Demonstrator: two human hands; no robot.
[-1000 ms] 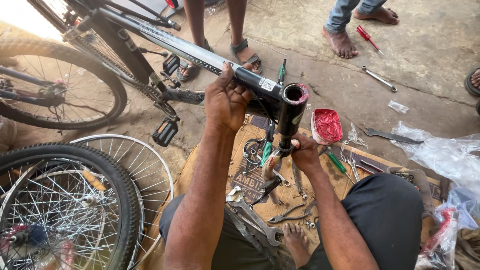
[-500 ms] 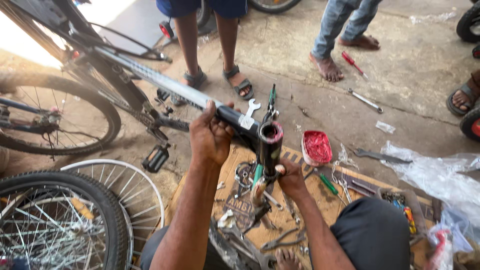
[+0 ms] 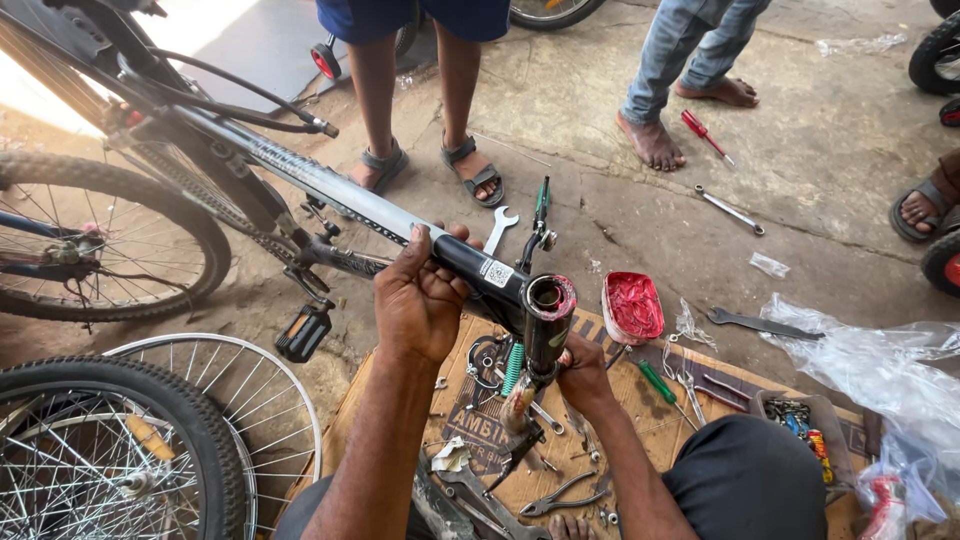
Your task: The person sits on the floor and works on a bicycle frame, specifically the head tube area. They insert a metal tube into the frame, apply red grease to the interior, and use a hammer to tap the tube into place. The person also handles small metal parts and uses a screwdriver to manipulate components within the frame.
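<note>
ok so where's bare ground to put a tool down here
Bare concrete lies between the red grease tin, the sandalled feet and the long spanner. The cardboard under both hands is crowded with tools.

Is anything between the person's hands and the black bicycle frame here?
Nothing visible. The left hand wraps the frame tube directly, and the right hand presses against the lower end of the head tube.
</note>
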